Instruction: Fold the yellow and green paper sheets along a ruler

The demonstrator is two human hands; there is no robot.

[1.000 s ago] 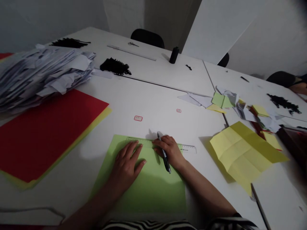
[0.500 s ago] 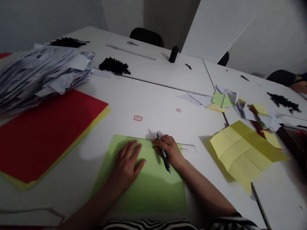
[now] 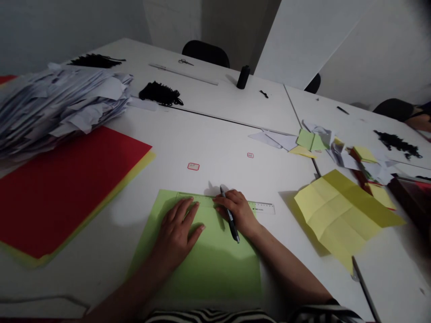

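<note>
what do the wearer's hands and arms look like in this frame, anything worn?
Both hands are bare: the left hand and the right hand show no gloves, and no rings or watch can be made out. Forearms are uncovered to the bottom edge. A black-and-white striped garment shows at the bottom edge of the frame. No markings visible.

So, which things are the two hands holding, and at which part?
The right hand grips a pen around its middle, tip on the ruler. The left hand grips nothing; it presses flat on the green paper and the ruler's left end.

Matt green paper, clear plastic ruler, smooth white tabletop.
</note>
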